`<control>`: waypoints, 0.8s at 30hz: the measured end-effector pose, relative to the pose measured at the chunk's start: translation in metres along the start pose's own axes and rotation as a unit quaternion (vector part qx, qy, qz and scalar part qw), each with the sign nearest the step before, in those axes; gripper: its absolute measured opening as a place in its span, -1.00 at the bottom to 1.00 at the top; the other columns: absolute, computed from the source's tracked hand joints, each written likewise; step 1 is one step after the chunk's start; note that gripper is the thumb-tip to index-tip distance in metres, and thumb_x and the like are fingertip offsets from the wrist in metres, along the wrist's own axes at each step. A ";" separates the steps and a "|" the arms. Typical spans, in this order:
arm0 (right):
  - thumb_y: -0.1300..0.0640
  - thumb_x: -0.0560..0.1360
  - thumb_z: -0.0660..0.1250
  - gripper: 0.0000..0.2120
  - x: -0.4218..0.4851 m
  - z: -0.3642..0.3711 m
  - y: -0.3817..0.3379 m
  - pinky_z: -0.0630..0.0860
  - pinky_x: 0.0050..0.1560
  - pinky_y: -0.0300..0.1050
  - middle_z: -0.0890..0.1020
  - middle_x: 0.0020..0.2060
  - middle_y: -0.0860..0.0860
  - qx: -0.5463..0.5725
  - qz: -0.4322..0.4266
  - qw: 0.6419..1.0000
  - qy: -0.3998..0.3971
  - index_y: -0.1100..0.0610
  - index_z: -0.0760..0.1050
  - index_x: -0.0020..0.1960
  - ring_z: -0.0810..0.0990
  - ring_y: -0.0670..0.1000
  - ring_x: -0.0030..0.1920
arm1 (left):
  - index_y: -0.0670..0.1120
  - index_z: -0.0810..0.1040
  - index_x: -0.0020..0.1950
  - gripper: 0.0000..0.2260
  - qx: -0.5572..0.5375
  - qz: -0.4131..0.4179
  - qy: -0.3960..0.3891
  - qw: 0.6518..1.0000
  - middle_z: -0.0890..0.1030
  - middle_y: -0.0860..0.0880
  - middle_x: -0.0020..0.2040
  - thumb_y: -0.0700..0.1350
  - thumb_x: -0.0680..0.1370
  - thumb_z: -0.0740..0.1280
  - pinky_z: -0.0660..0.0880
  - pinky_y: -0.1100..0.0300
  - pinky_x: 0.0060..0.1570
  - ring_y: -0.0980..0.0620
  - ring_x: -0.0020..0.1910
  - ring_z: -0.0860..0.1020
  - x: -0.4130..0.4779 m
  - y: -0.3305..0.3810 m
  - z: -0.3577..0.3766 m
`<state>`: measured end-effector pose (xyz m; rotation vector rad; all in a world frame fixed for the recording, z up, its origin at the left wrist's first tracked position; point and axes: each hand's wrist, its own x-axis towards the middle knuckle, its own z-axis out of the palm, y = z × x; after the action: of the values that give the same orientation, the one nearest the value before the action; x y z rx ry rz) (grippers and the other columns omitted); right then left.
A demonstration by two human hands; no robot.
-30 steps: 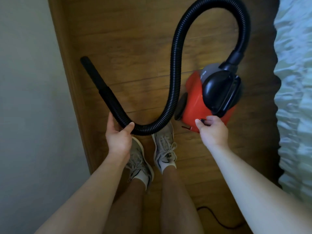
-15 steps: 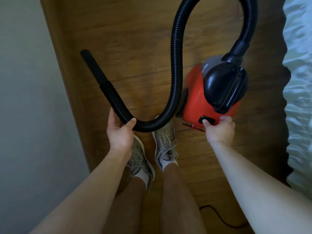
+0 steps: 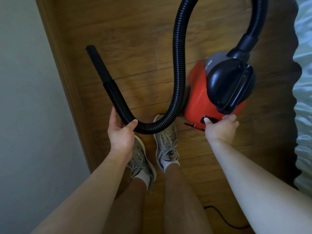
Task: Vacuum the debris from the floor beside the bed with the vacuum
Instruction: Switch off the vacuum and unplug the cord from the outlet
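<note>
A red canister vacuum (image 3: 197, 98) with a black top handle stands on the wooden floor (image 3: 135, 31), close to the bed (image 3: 303, 81) on the right. Its ribbed black hose (image 3: 179, 65) arcs up out of view and loops back down to my left hand (image 3: 120, 132), which is shut on the hose just behind the black crevice nozzle (image 3: 98, 63). The nozzle points up and left, toward the skirting. My right hand (image 3: 221, 127) rests on the vacuum's near end, with the thumb pressing its black button (image 3: 208, 119). No debris is visible on the floor.
A pale wall (image 3: 25, 115) with a wooden skirting board (image 3: 67, 81) closes the left side. My two feet in grey trainers (image 3: 166, 144) stand just below the hose loop. A black power cord (image 3: 224, 218) lies on the floor behind me, at lower right.
My right hand has slid along the vacuum's near end and its thumb now lies on the black button. The left hand keeps its hold on the hose; the view has shifted slightly.
</note>
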<state>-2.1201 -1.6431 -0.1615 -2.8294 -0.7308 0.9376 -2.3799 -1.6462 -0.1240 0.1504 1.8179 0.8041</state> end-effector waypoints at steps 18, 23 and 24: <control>0.04 0.46 0.52 -0.46 0.000 0.002 0.006 0.54 -0.04 0.00 0.40 0.28 0.18 0.033 -0.019 0.999 0.002 0.16 0.31 0.27 0.57 0.26 0.10 | 0.15 0.26 0.58 -0.28 0.016 0.002 0.013 1.000 0.54 0.04 0.35 -0.38 0.55 0.38 0.44 -0.14 0.40 0.01 0.34 0.52 -0.001 0.000 0.014; 0.04 0.46 0.51 -0.45 -0.001 0.002 0.006 0.51 -0.06 -0.03 0.40 0.29 0.18 0.039 -0.019 0.999 0.001 0.17 0.31 0.30 0.56 0.26 0.13 | 0.14 0.26 0.58 -0.28 0.020 0.010 0.015 1.000 0.55 0.04 0.33 -0.38 0.55 0.38 0.45 -0.12 0.39 0.03 0.32 0.53 -0.004 0.000 0.015; 0.04 0.46 0.51 -0.45 -0.002 0.002 0.006 0.51 -0.06 -0.03 0.40 0.30 0.19 0.039 -0.018 0.999 0.001 0.17 0.31 0.30 0.56 0.26 0.14 | 0.14 0.26 0.58 -0.28 0.020 0.010 0.016 1.000 0.55 0.04 0.33 -0.38 0.55 0.38 0.45 -0.12 0.40 0.03 0.32 0.53 -0.004 0.000 0.014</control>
<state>-2.1200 -1.6491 -0.1634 -2.7398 -0.7273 0.9376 -2.3656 -1.6418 -0.1233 0.1830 1.8661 0.7878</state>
